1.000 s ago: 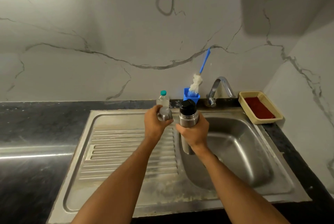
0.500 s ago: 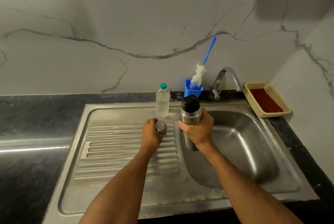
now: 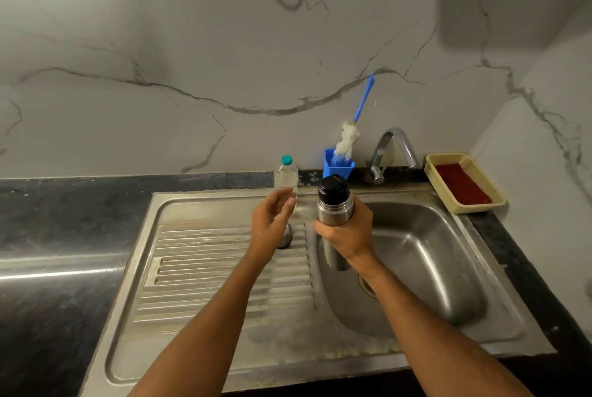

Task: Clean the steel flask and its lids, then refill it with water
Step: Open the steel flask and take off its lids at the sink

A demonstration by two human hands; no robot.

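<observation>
We see the steel flask (image 3: 335, 214) held upright over the left edge of the sink basin (image 3: 426, 255), its black inner lid (image 3: 333, 189) screwed on at the top. The right hand (image 3: 347, 233) wraps around the flask's middle, fingers closed on the body, the lower end of the flask showing below the palm. Just left of it, the left hand (image 3: 272, 220) is loosely open and empty, fingers spread a little and raised above the ribbed drainboard (image 3: 205, 265). Under that hand a steel cap (image 3: 285, 236) stands on the drainboard, partly hidden by the fingers, and apart from them as far as we can tell. Behind the left hand, at the back rim of the sink, stands a small clear water bottle (image 3: 286, 177) with a teal cap. Beside it a blue holder (image 3: 338, 167) carries a bottle brush (image 3: 352, 130) leaning to the right against the marble wall. The tap (image 3: 392, 149) curves over the basin, and a beige basket (image 3: 464, 182) with a red cloth sits on the dark counter (image 3: 64, 204) at the right.
</observation>
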